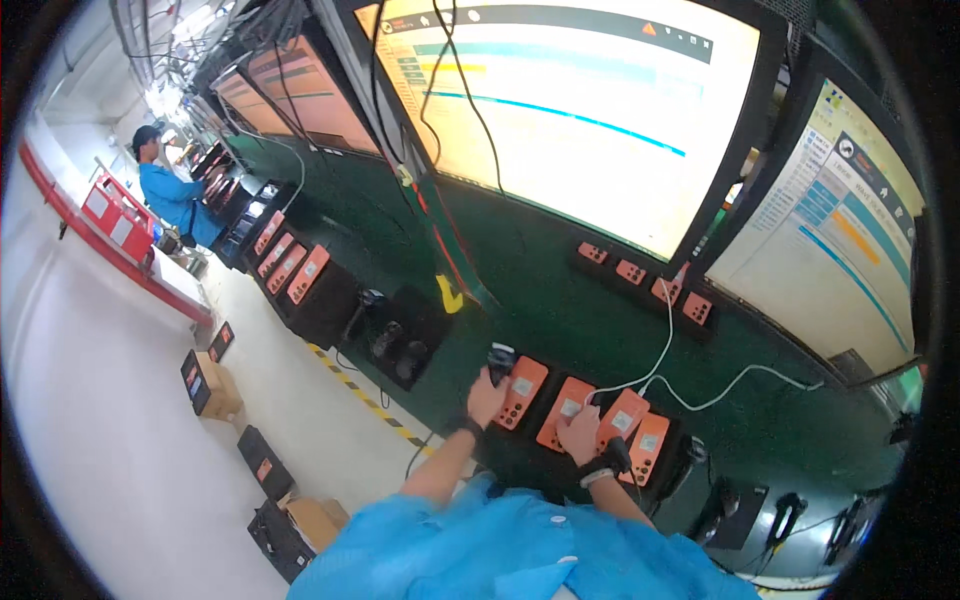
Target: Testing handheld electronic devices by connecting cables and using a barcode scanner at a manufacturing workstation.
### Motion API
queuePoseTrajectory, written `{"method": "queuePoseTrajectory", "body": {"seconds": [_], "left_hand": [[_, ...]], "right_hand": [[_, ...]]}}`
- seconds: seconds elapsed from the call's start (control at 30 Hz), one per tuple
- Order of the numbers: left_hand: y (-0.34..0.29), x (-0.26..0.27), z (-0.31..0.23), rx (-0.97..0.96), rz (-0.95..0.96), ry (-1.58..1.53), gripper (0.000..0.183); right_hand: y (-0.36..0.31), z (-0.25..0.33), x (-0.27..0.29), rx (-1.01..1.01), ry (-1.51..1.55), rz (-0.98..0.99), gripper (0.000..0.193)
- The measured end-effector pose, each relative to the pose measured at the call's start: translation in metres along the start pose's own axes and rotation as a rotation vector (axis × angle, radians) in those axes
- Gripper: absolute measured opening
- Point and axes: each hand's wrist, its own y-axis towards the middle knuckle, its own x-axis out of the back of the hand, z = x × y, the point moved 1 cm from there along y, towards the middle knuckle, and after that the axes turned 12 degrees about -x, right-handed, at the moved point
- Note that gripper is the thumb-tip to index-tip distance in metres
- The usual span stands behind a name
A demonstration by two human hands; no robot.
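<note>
Several orange phones stand in a row in a black tray (545,449) before me. My left hand (486,400) is closed around a dark handheld scanner (502,359), at the upper left of the leftmost phone (523,393). My right hand (579,436) is closed at the end of a white cable (629,384), over the gap between the second phone (556,424) and the third phone (626,412); its fingertips are small and partly hidden. The rightmost phone (646,447) has a white label, and no hand touches it. Dark bands circle both my wrists.
A large monitor (570,110) and a second monitor (820,230) stand over the green bench (380,215). More orange phones (630,271) lie beneath the screen. Another tray of phones (309,275) sits to the left. Boxes (215,388) stand on the floor. A person in blue (172,195) works farther off.
</note>
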Motion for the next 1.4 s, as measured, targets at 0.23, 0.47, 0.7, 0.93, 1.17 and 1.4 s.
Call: {"method": "queuePoseTrajectory", "body": {"seconds": [0.23,0.47,0.7,0.93,1.17,1.4], "left_hand": [[0.055,0.008,0.033,-0.202,-0.159,0.015,0.048],[0.052,-0.003,0.052,-0.08,0.037,0.147,0.054],[-0.016,-0.023,-0.006,-0.538,-0.241,0.36,0.058],[-0.04,-0.054,-0.018,-0.54,0.082,0.149,0.055],[-0.014,-0.062,-0.035,-0.601,0.199,-0.081,0.06],[0.012,-0.048,-0.067,-0.358,0.626,-0.63,0.033]], "right_hand": [[0.028,0.003,-0.013,-0.031,0.08,-0.045,0.035],[0.007,0.054,0.005,-0.385,0.241,0.306,0.044],[0.01,0.059,0.002,-0.553,0.101,0.171,0.054],[0.021,0.043,-0.003,-0.577,0.291,0.205,0.055],[0.014,0.017,0.013,-0.412,0.38,0.266,0.038],[0.023,0.024,0.093,-0.054,0.282,0.372,0.025]]}}
